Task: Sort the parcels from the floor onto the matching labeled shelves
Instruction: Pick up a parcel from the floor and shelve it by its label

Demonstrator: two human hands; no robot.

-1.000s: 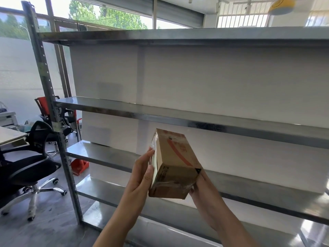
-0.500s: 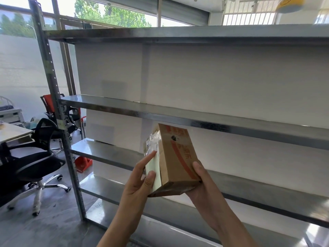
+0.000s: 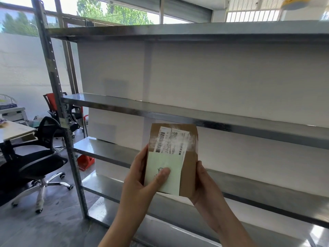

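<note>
A small brown cardboard parcel (image 3: 190, 157) is held upright in front of the metal shelf unit (image 3: 231, 120). Its face toward me carries a white shipping label with barcodes and a pale green note below it. My left hand (image 3: 142, 179) grips the parcel's left edge, thumb pressed on the green note. My right hand (image 3: 201, 182) holds the right edge and lower corner from behind. The shelves behind the parcel hold nothing, and I can read no shelf labels.
The shelf's left upright post (image 3: 58, 113) stands close by. Left of it are black office chairs (image 3: 35, 164), a red chair (image 3: 53, 104), a desk (image 3: 16, 131) and a red object (image 3: 85, 162) on the floor.
Both hands turned the parcel so its labelled face now points at me instead of the red-printed side. My view has moved closer to the shelf.
</note>
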